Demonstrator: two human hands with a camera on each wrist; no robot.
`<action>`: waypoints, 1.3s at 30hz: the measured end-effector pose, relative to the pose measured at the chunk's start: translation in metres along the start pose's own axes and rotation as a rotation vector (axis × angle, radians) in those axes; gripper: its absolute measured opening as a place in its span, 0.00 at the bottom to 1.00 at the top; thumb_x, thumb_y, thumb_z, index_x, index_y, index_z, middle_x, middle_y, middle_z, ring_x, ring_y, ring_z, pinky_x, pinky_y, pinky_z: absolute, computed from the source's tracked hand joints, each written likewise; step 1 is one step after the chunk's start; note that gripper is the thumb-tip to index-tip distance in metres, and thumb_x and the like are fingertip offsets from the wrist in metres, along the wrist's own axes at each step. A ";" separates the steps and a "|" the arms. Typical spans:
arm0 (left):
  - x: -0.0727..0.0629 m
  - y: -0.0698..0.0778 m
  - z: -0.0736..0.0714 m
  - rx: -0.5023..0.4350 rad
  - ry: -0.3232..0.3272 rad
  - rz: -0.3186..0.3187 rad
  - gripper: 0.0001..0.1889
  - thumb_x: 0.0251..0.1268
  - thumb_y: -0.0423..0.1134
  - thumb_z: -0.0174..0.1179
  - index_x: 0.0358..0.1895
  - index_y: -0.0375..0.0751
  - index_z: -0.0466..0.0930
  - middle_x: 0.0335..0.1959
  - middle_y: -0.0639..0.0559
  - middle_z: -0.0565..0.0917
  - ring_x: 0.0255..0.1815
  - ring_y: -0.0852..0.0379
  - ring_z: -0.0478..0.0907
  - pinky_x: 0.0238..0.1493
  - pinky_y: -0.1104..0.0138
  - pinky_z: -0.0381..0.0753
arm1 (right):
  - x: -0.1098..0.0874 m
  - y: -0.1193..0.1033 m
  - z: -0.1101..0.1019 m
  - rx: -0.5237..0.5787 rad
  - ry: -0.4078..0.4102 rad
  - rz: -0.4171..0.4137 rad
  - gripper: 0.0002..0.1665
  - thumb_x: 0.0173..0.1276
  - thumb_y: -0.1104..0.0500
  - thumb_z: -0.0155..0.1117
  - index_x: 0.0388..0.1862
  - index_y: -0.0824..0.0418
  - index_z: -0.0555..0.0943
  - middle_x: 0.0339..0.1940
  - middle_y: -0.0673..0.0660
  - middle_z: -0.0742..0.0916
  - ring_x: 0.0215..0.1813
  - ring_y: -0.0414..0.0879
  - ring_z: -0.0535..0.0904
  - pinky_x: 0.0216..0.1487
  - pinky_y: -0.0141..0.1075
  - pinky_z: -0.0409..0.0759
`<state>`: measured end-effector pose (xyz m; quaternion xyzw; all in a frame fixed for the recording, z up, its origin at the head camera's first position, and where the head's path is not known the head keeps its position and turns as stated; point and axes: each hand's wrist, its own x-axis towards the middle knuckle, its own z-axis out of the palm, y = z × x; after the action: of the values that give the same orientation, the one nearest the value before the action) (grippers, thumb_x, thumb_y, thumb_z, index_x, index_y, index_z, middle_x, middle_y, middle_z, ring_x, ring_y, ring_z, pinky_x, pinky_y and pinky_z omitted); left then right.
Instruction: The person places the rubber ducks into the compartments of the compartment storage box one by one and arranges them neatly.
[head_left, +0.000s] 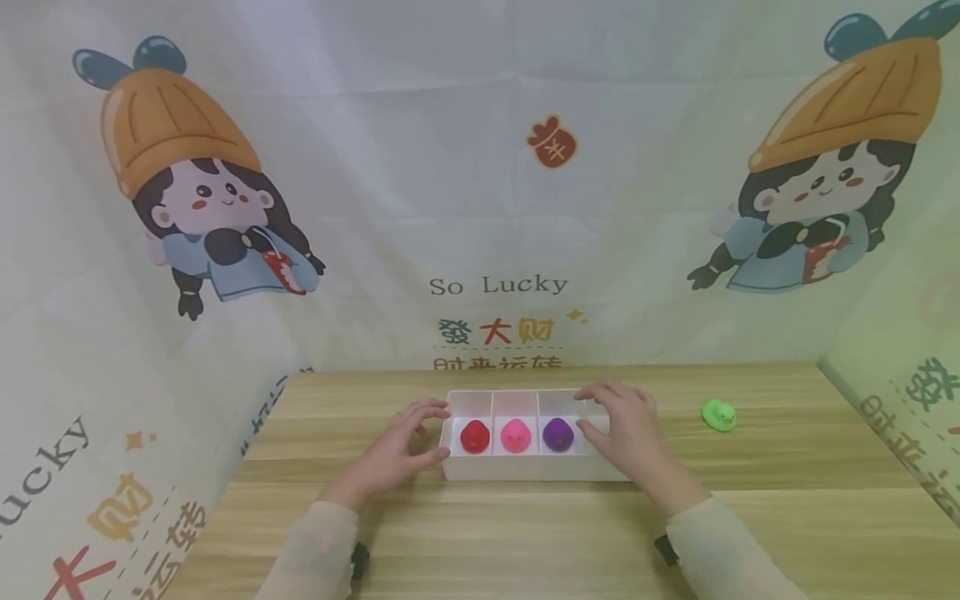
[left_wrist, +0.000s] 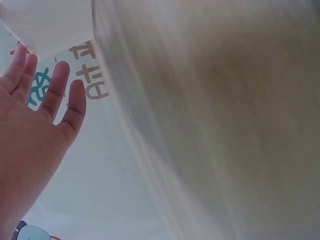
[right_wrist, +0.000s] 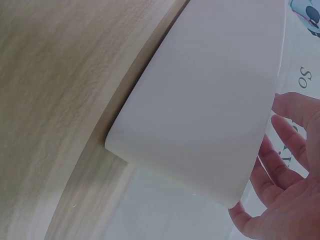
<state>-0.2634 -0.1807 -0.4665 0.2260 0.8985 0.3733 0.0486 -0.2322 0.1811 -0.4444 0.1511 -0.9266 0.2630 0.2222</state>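
A white box (head_left: 517, 468) with dividers stands on the wooden table. Side by side in three of its compartments sit a red duck (head_left: 475, 437), a pink duck (head_left: 515, 436) and a purple duck (head_left: 558, 435). My left hand (head_left: 401, 442) is at the box's left end, thumb and fingers spread apart with their tips right at the edge. Over the right end reaches my right hand (head_left: 630, 429), thumb and forefinger apart beside the purple duck, covering part of the box. In the right wrist view its loosely bent fingers (right_wrist: 277, 172) are along the box's rim.
A green duck (head_left: 720, 415) lies on the table (head_left: 525, 533) to the right of my right hand. Behind the table hangs a pale printed cloth (head_left: 420, 167) with cartoon figures and lettering, which also covers both sides.
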 end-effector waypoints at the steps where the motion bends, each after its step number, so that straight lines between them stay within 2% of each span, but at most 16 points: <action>1: 0.000 0.000 0.000 -0.001 0.001 -0.004 0.28 0.69 0.44 0.68 0.70 0.48 0.72 0.81 0.48 0.64 0.65 0.40 0.73 0.66 0.41 0.75 | 0.000 0.000 0.000 -0.002 0.003 -0.001 0.21 0.59 0.60 0.80 0.51 0.58 0.85 0.53 0.58 0.89 0.57 0.57 0.84 0.68 0.61 0.68; 8: 0.000 0.000 -0.001 -0.001 0.016 -0.014 0.28 0.68 0.45 0.69 0.70 0.51 0.72 0.80 0.52 0.65 0.65 0.41 0.73 0.65 0.42 0.76 | -0.003 0.003 -0.003 -0.007 0.014 0.002 0.21 0.56 0.61 0.81 0.49 0.58 0.86 0.51 0.58 0.89 0.59 0.59 0.83 0.66 0.62 0.68; 13: 0.001 0.000 0.000 0.001 0.019 0.008 0.28 0.68 0.44 0.69 0.69 0.49 0.73 0.79 0.51 0.66 0.64 0.40 0.73 0.64 0.43 0.76 | -0.004 0.008 -0.005 -0.007 0.020 0.013 0.21 0.57 0.61 0.81 0.50 0.58 0.86 0.52 0.59 0.89 0.59 0.59 0.83 0.67 0.62 0.66; 25: 0.001 -0.001 0.000 0.013 0.011 0.014 0.28 0.68 0.44 0.69 0.69 0.49 0.72 0.80 0.50 0.66 0.64 0.42 0.74 0.64 0.44 0.77 | -0.009 0.015 -0.013 -0.016 -0.002 0.071 0.20 0.61 0.60 0.77 0.53 0.59 0.85 0.57 0.61 0.88 0.58 0.60 0.83 0.68 0.64 0.65; 39: 0.001 -0.002 0.001 0.013 0.015 0.006 0.28 0.69 0.45 0.69 0.70 0.51 0.72 0.79 0.51 0.66 0.63 0.42 0.74 0.65 0.43 0.77 | -0.011 0.026 -0.025 -0.039 -0.024 0.110 0.20 0.64 0.60 0.75 0.54 0.59 0.84 0.57 0.62 0.87 0.60 0.62 0.82 0.69 0.66 0.64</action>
<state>-0.2645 -0.1813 -0.4686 0.2263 0.9005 0.3693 0.0395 -0.2249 0.2174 -0.4418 0.0985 -0.9410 0.2550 0.1993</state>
